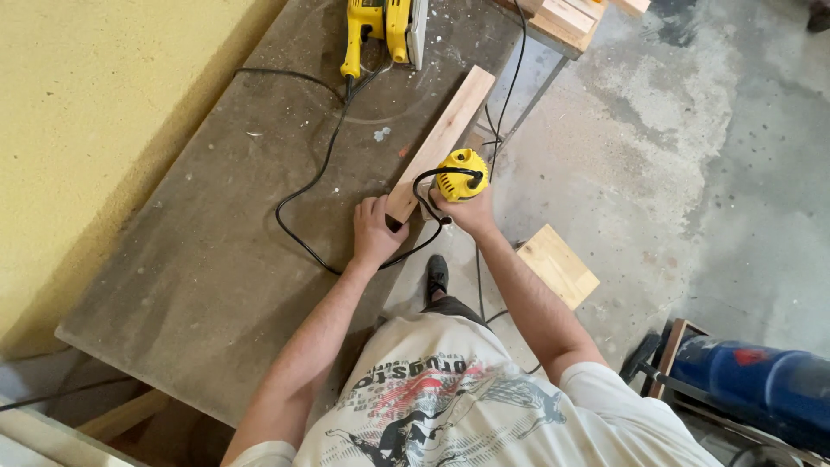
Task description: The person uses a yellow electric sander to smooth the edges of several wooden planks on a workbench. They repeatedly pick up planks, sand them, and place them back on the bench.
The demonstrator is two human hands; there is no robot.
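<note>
- Workbench [216, 259]: a grey, dusty slab set along the yellow wall [104, 130]; its right edge carries the work
- Wooden plank [441, 143]: lies aslant near the right edge of the workbench, its near end toward the person and its far end pointing to the far right corner; it rests flat on the slab, and that support probably steadies it under the tool
- Left hand [376, 232]: laid on the workbench at the near end of the plank, fingers spread and pressed down, thumb side touching the wood; it grasps nothing and appears to pin the plank in place
- Right hand [471, 212]: fingers clenched around the lower body of the yellow power tool [461, 173], which stands upright on the plank's right side just beyond the near end
- Black cord [311, 186]: loops from the tool's top, runs under the left hand and curves away across the bench
- Second yellow tool [380, 30]: rests at the far edge of the workbench, well apart from both hands
- Wooden offcut [558, 264]: lies on the concrete floor [692, 173] beside the person's right forearm
- Blue machine [761, 385]: stands at the lower right, on the floor
</note>
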